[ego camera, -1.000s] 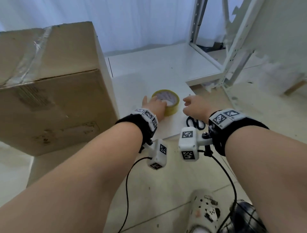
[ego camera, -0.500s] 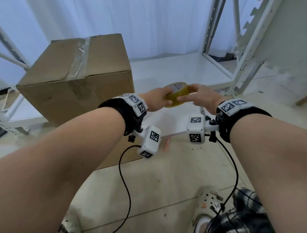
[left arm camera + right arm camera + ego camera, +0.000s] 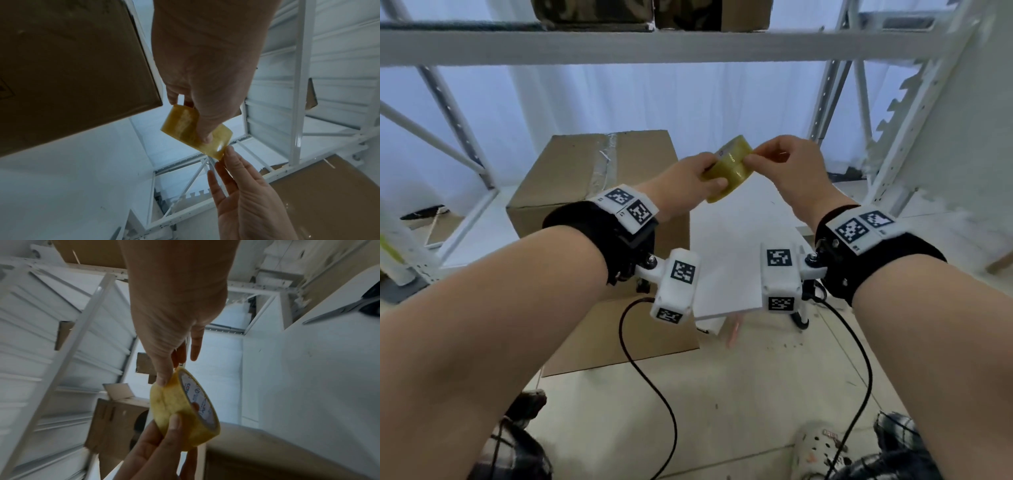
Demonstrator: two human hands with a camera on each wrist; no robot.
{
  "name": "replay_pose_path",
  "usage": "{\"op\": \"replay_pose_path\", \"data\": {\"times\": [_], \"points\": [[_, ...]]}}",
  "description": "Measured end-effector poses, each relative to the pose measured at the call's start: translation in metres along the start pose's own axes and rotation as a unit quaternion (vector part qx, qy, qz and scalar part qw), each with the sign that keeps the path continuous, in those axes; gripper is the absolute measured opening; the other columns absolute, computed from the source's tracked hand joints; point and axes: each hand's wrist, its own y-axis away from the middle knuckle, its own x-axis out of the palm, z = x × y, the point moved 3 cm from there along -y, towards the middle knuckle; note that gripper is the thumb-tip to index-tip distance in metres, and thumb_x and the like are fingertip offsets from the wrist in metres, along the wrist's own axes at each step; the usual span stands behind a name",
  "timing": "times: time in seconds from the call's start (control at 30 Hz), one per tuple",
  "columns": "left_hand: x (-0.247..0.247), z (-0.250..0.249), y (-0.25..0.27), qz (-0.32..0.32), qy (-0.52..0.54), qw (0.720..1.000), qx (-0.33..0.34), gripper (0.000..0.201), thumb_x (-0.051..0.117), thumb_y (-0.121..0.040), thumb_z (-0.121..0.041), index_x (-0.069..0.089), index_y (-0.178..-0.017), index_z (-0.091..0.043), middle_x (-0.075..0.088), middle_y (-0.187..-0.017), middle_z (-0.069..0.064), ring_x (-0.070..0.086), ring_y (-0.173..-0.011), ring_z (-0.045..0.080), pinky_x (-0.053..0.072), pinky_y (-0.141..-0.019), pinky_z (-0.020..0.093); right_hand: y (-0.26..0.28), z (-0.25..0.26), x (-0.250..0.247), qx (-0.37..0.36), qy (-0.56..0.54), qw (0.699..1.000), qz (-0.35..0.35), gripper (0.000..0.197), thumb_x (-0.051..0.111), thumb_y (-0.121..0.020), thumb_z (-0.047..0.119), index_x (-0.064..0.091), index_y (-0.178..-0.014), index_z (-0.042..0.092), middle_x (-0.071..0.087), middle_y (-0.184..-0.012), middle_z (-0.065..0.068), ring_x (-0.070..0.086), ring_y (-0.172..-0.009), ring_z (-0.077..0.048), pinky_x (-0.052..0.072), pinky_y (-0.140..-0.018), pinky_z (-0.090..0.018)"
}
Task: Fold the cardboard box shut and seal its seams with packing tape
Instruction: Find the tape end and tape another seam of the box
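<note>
A closed brown cardboard box [image 3: 599,171] stands on the floor at centre left, with clear tape along its top seam [image 3: 604,161]. In front of it and to its right, my left hand [image 3: 714,176] grips a yellowish packing tape roll [image 3: 731,169] in the air, thumb on the outer face. My right hand [image 3: 751,157] pinches the roll's upper right edge between thumb and forefinger. The left wrist view shows the roll [image 3: 185,128] under my left thumb, with right fingertips [image 3: 230,152] at its lower corner. In the right wrist view my right thumb presses the roll [image 3: 180,408].
A white board [image 3: 739,257] lies below my hands, with scissors [image 3: 339,309] on it. White metal shelving surrounds the spot, its beam [image 3: 688,48] overhead carrying more boxes [image 3: 743,13]. Black cables [image 3: 654,387] hang from my wrists, and a slippered foot [image 3: 822,448] stands on the tiled floor.
My left hand lifted the tape roll off the white board and raised it. The right hand came in and took hold of its edge. The head view tilted upward.
</note>
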Motion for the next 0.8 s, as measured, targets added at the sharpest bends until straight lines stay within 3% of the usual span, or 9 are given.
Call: {"op": "replay_pose_path", "data": {"times": [0.07,0.17,0.3,0.4,0.47,0.5,0.6,0.7,0.8], "points": [[-0.011,0.002,0.009,-0.006,0.020,1.000,0.000,0.012,0.054,-0.095,-0.023,0.054,-0.104,-0.016,0.057,-0.088,-0.003,0.052,-0.082,0.012,0.041,-0.073,0.022,0.003,0.010,0.007,-0.006,-0.015,1.000,-0.002,0.009,0.073,-0.082,0.020,0.064,-0.081,0.017,0.062,-0.077,0.006,0.055,-0.067,-0.004,0.047,-0.063,-0.015],[-0.027,0.005,0.028,0.017,0.113,0.993,-0.015,0.030,0.058,-0.088,-0.031,0.059,-0.110,-0.013,0.064,-0.107,0.013,0.060,-0.098,0.025,0.045,-0.092,0.035,0.005,0.021,0.017,0.000,-0.038,0.999,-0.015,0.010,0.066,-0.088,0.025,0.063,-0.092,0.016,0.061,-0.085,0.006,0.055,-0.076,-0.006,0.050,-0.077,-0.024],[-0.045,0.005,0.048,-0.001,0.199,0.979,-0.033,0.032,0.053,-0.077,-0.028,0.062,-0.102,-0.010,0.063,-0.098,0.007,0.057,-0.094,0.019,0.042,-0.092,0.032,0.009,0.027,0.039,0.119,-0.107,0.983,0.084,0.024,0.048,-0.096,0.041,0.063,-0.104,0.023,0.063,-0.110,0.006,0.058,-0.106,-0.011,0.046,-0.101,-0.037],[-0.057,0.006,0.059,-0.053,0.298,0.951,-0.067,0.035,0.050,-0.072,-0.025,0.054,-0.102,-0.009,0.052,-0.098,0.012,0.051,-0.090,0.023,0.041,-0.084,0.035,0.018,0.036,0.056,0.163,-0.187,0.957,0.150,0.039,0.036,-0.100,0.048,0.064,-0.098,0.021,0.066,-0.100,0.005,0.059,-0.101,-0.014,0.046,-0.096,-0.037],[-0.068,0.006,0.066,-0.102,0.350,0.927,-0.084,0.026,0.047,-0.079,-0.021,0.052,-0.098,-0.005,0.050,-0.087,0.015,0.051,-0.075,0.024,0.042,-0.076,0.034,0.022,0.044,0.065,0.152,-0.213,0.949,0.175,0.052,0.030,-0.100,0.052,0.063,-0.098,0.012,0.068,-0.097,-0.003,0.062,-0.099,-0.020,0.049,-0.091,-0.036],[-0.073,0.009,0.068,-0.127,0.379,0.912,-0.088,0.017,0.045,-0.085,-0.017,0.053,-0.089,-0.003,0.048,-0.075,0.014,0.048,-0.065,0.021,0.042,-0.070,0.033,0.023,0.048,0.070,0.142,-0.230,0.945,0.186,0.055,0.027,-0.101,0.051,0.062,-0.098,0.009,0.069,-0.095,-0.008,0.064,-0.098,-0.023,0.050,-0.088,-0.035],[-0.083,0.015,0.069,-0.171,0.430,0.881,-0.100,0.037,0.041,-0.095,-0.024,0.046,-0.061,-0.011,0.040,-0.055,0.005,0.040,-0.050,0.016,0.037,-0.059,0.028,0.025,0.060,0.082,0.124,-0.301,0.920,0.218,0.053,0.026,-0.104,0.041,0.059,-0.085,0.005,0.069,-0.081,-0.012,0.066,-0.083,-0.023,0.052,-0.077,-0.031],[-0.084,0.019,0.066,-0.171,0.438,0.876,-0.105,0.040,0.039,-0.100,-0.030,0.052,-0.066,-0.012,0.052,-0.060,0.004,0.051,-0.062,0.019,0.044,-0.067,0.031,0.025,0.069,0.090,0.118,-0.350,0.906,0.205,0.046,0.031,-0.104,0.031,0.061,-0.080,0.006,0.067,-0.068,-0.007,0.064,-0.070,-0.020,0.052,-0.073,-0.031],[-0.085,0.024,0.062,-0.161,0.367,0.913,-0.077,0.034,0.039,-0.101,-0.031,0.063,-0.091,-0.008,0.064,-0.092,0.014,0.060,-0.095,0.030,0.048,-0.093,0.043,0.023,0.070,0.088,0.096,-0.299,0.939,0.142,0.041,0.040,-0.102,0.033,0.058,-0.073,0.010,0.059,-0.055,0.003,0.056,-0.058,-0.015,0.049,-0.068,-0.028]]}}
